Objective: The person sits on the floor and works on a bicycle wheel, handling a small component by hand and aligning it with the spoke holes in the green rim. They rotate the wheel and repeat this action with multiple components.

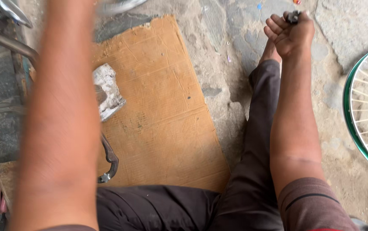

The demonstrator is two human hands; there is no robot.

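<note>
Small dark part (pixel 293 17), perhaps a bit of bicycle hardware, sits pinched between the fingertips of our right hand (pixel 290 36), held out past our knee over the stone floor (pixel 235 34). We cannot make out its exact shape, as the fingers curl around most of it. Our right forearm lies along our dark trouser leg (pixel 256 141).

Our left arm (pixel 60 115) reaches up and out of view at the top, blurred. Its hand is out of sight, so we cannot tell what it grips. This arm hides much of what lies on the left.

One sheet of brown cardboard (pixel 167 115) is spread on the floor between our legs. On it we count one crumpled, dirty white rag (pixel 109 90) and one dark metal wrench (pixel 109 160), partly covered by the left arm.

At the right edge we see one bicycle wheel (pixel 355 124) with a green rim and pale spokes, well apart from the held part. Grey metal tubes (pixel 8 42) show at upper left.
</note>
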